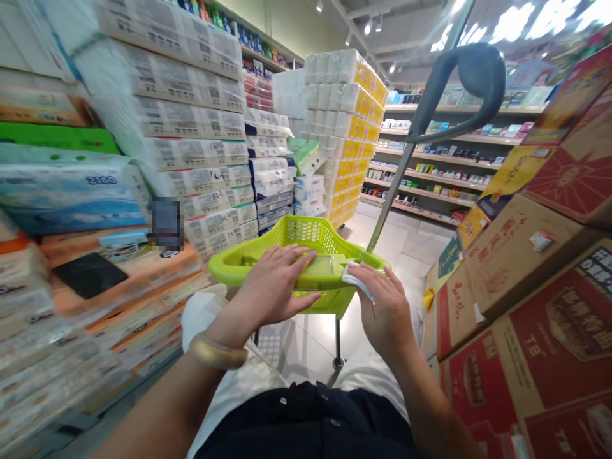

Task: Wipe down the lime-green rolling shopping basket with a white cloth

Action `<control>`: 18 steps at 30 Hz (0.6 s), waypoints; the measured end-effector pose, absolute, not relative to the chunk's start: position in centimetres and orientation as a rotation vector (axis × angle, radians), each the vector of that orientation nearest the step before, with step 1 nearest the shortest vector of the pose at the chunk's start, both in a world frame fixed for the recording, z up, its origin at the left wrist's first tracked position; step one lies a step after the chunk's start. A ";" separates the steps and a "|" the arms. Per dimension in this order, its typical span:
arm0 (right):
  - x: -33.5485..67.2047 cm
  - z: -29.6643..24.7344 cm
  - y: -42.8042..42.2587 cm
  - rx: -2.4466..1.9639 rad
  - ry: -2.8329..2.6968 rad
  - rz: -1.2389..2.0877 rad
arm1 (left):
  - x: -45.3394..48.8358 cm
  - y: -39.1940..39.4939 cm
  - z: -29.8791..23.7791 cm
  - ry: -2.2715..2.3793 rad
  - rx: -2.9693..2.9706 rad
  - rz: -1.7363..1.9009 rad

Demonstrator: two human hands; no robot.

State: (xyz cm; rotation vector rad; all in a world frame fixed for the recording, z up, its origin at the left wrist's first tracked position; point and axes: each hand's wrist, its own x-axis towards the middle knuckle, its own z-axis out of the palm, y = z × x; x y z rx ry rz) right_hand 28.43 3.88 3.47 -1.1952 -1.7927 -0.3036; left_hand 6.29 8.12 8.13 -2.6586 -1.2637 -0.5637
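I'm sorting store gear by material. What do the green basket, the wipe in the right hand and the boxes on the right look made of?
Green basket: moulded plastic, glossy, with a perforated grid wall. Wipe under the right hand: thin white cloth or paper; too small to tell which. Red boxes: printed corrugated cardboard, matte, with folded edges. The left hand rests flat on the basket's rim.
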 end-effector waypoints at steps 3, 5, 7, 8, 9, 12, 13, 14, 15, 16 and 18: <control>29.5 3.1 4.2 -1.275 -1.690 -0.334 | 6.0 8.3 8.1 -1.249 -2.655 -0.582; 28.9 3.0 4.0 -1.278 -1.668 -0.324 | 5.7 8.4 8.1 -1.237 -2.650 -0.601; 27.7 3.1 3.7 -1.220 -1.732 -0.284 | 5.4 8.5 8.0 -1.224 -2.646 -0.624; 27.1 3.2 3.6 -1.185 -1.774 -0.260 | 5.3 8.6 7.9 -1.215 -2.644 -0.640; 26.7 3.2 3.5 -1.158 -1.808 -0.239 | 5.2 8.6 7.8 -1.205 -2.640 -0.655; 27.1 3.0 3.8 -1.158 -1.816 -0.242 | 4.9 8.8 7.8 -1.184 -2.641 -0.676; 27.7 2.9 4.0 -1.174 -1.794 -0.264 | 4.8 8.9 7.8 -1.185 -2.642 -0.676; 28.3 2.8 4.3 -1.194 -1.772 -0.287 | 4.6 8.9 7.9 -1.188 -2.642 -0.671; 28.9 2.6 4.5 -1.214 -1.749 -0.309 | 4.5 8.9 8.0 -1.193 -2.640 -0.664; 29.2 2.6 4.6 -1.231 -1.728 -0.327 | 4.4 8.9 8.1 -1.199 -2.636 -0.657; 29.0 2.5 4.7 -1.248 -1.703 -0.336 | 4.1 9.0 8.2 -1.208 -2.625 -0.646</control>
